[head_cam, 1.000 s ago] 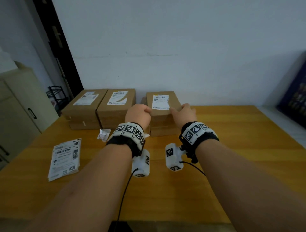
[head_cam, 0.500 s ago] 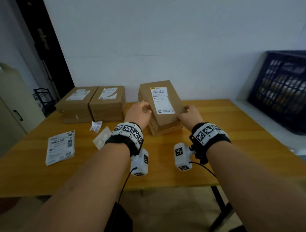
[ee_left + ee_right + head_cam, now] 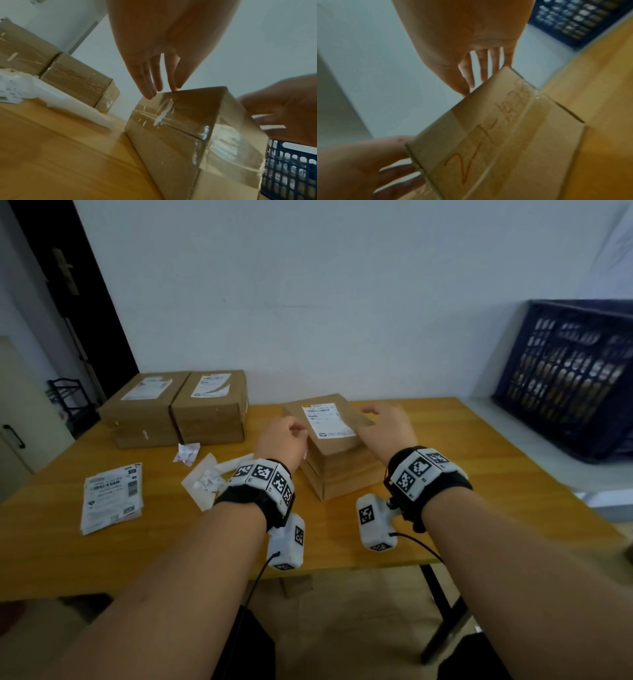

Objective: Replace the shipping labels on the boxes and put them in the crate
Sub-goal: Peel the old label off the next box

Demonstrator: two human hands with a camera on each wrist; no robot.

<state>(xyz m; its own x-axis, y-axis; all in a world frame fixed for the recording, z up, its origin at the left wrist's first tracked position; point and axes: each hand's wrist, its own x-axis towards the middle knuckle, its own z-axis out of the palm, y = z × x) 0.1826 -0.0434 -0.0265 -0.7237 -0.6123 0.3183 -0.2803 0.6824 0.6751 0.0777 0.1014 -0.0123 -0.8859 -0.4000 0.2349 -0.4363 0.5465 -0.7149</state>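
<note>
A brown cardboard box (image 3: 337, 470) sits at an angle on the wooden table (image 3: 479, 474), with a white shipping label (image 3: 327, 419) on its top. My left hand (image 3: 284, 436) is at the box's left top edge. In the left wrist view its straight fingers (image 3: 150, 92) touch that edge of the taped box (image 3: 188, 128). My right hand (image 3: 383, 426) is open and blurred, its fingers spread at the box's right top edge (image 3: 496, 142). The dark blue crate (image 3: 575, 378) stands on a ledge to the right.
Two more labelled boxes (image 3: 144, 409) (image 3: 212, 405) stand side by side at the back left. A stack of fresh labels (image 3: 111, 496) lies front left. A crumpled paper (image 3: 186, 451) and a peeled backing sheet (image 3: 205, 481) lie left of my left wrist.
The box, held tilted between both hands half a second ago, now rests on the table closer to me. My right hand has let go and spread its fingers.
</note>
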